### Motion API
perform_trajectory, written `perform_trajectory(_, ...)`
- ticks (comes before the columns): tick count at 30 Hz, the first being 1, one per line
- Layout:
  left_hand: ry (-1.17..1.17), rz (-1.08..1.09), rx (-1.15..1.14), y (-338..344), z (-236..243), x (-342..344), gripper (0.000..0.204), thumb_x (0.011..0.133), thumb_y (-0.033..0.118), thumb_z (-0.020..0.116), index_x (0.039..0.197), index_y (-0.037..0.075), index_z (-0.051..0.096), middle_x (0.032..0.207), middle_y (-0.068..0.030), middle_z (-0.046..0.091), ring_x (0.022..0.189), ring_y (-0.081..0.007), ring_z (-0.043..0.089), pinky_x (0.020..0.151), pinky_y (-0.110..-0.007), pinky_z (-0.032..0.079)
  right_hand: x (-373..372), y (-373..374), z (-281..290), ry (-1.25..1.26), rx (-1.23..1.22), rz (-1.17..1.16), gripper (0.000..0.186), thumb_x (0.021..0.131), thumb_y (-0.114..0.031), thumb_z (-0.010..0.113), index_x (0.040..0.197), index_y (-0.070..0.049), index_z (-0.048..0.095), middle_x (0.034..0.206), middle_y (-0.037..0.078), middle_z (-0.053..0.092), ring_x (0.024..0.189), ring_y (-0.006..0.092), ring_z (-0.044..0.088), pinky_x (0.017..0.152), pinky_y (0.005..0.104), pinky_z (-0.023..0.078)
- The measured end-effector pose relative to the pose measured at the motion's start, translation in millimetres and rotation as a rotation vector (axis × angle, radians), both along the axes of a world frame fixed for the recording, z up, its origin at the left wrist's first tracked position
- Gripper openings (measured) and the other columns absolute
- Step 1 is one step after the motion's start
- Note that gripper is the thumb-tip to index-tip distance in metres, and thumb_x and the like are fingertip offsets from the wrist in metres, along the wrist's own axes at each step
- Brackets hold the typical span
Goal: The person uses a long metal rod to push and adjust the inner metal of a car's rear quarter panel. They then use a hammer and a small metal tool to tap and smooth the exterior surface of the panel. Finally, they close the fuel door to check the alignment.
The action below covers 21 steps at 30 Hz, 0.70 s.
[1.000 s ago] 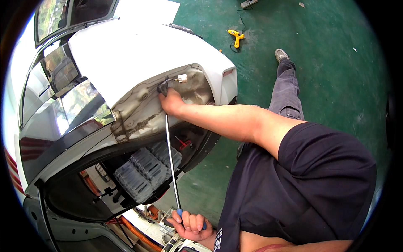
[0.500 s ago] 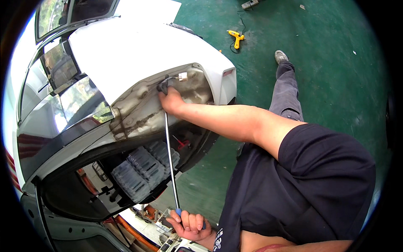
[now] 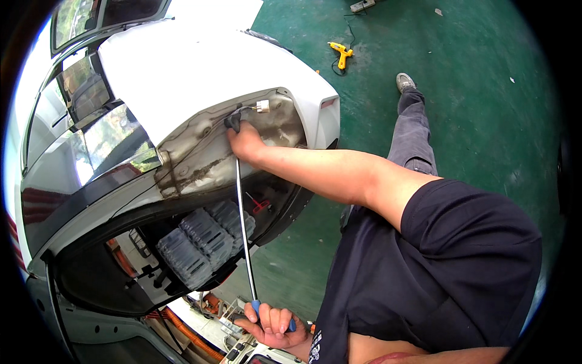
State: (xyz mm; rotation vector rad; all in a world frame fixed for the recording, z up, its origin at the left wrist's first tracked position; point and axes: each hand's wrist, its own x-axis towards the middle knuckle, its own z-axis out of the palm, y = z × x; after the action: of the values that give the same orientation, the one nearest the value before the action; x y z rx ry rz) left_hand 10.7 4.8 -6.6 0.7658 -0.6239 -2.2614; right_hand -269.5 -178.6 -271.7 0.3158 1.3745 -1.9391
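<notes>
A long metal rod (image 3: 244,236) with a blue handle (image 3: 256,304) runs steeply down across the opening in a white car's body. My left hand (image 3: 271,324), low in the picture, is wrapped round the handle; its blue end shows past my fingers. My right hand (image 3: 245,141) is closed at the rod's upper end, up against a bare, dirty metal recess (image 3: 200,173) in the car's corner. A dark grey lump (image 3: 232,121) sits at my right fingertips; I cannot tell what it is. Just beside it, a white connector (image 3: 262,106) hangs on a wire. The rod's tip is hidden.
The white body panel (image 3: 194,67) curves above the recess. Inside the dark-edged opening lie grey, ribbed translucent pieces (image 3: 200,242) and a red-handled tool (image 3: 260,206). A yellow glue gun (image 3: 341,56) with a cord lies on the green floor (image 3: 479,109). An orange corrugated hose (image 3: 191,333) is at the bottom.
The car has shifted slightly left in the picture, and both hands with the rod have shifted a little left too. Both hands keep their hold.
</notes>
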Motion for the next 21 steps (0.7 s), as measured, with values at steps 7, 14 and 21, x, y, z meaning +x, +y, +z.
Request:
perform_trajectory(7,-0.023,0.019,0.004,1,3,-1,0.047,0.110,0.057,0.036,0.104,0.011,0.045,0.071,-0.0019,0.042,0.058,-0.0138,0.040,0.064,-0.033,0.045,-2,3,3,-0.017,0.019,0.012,0.042,0.097,-0.028,0.065,0.119,0.007,0.058,0.116,0.032,0.067,0.115,0.0483,0.063,0.098,0.0493,0.051)
perform_trajectory(14,-0.096,0.012,-0.001,-6,5,11,0.047,0.110,0.057,0.033,0.102,0.012,0.045,0.067,-0.0009,0.041,0.052,-0.0133,0.037,0.058,-0.034,0.044,-3,6,7,-0.040,-0.003,0.028,0.044,0.097,-0.029,0.065,0.120,0.007,0.057,0.117,0.033,0.067,0.115,0.0488,0.062,0.099,0.0493,0.050)
perform_trajectory(21,-0.215,0.025,-0.053,-13,3,17,0.045,0.112,0.054,0.029,0.098,0.013,0.043,0.059,0.0016,0.035,0.040,-0.0120,0.030,0.046,-0.034,0.039,-1,6,5,0.007,0.023,0.006,0.041,0.098,-0.028,0.063,0.118,0.007,0.058,0.118,0.033,0.066,0.115,0.0486,0.062,0.099,0.0497,0.049)
